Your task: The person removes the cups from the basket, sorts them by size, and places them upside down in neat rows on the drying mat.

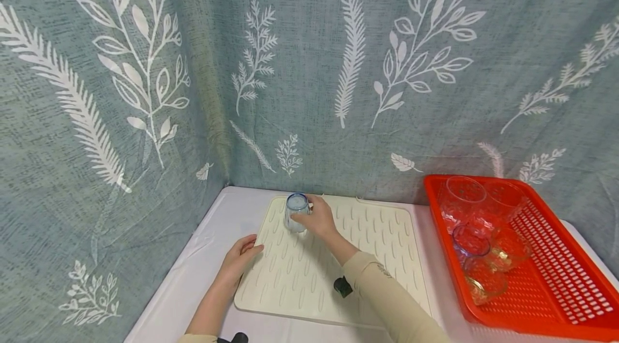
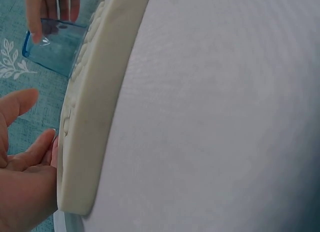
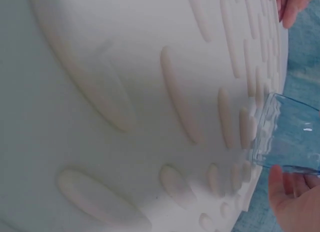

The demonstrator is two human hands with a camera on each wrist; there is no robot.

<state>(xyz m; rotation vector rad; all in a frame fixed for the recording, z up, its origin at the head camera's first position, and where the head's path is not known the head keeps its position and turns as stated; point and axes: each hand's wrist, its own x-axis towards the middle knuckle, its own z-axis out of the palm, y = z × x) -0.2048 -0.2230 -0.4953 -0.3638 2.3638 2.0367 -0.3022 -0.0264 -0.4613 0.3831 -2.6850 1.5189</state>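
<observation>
A clear blue-tinted drinking glass (image 1: 297,213) stands upright near the far left corner of a cream ribbed drying mat (image 1: 333,257). My right hand (image 1: 318,218) holds it from the right side, thumb in front and fingers behind. In the right wrist view, the glass (image 3: 290,134) has its base at the mat's surface, and the hand (image 3: 300,202) is at its side. My left hand (image 1: 240,258) rests at the mat's left edge, thumb and fingers apart, with nothing held. The left wrist view shows its fingertips beside the thick mat edge (image 2: 95,117).
To the right of the mat sits a red plastic basket (image 1: 575,257) with several glasses (image 1: 503,249) inside, some clear, some tinted. A white-covered table (image 1: 203,241) lies under everything. A leaf-patterned green-blue curtain (image 1: 309,90) hangs behind and along the left.
</observation>
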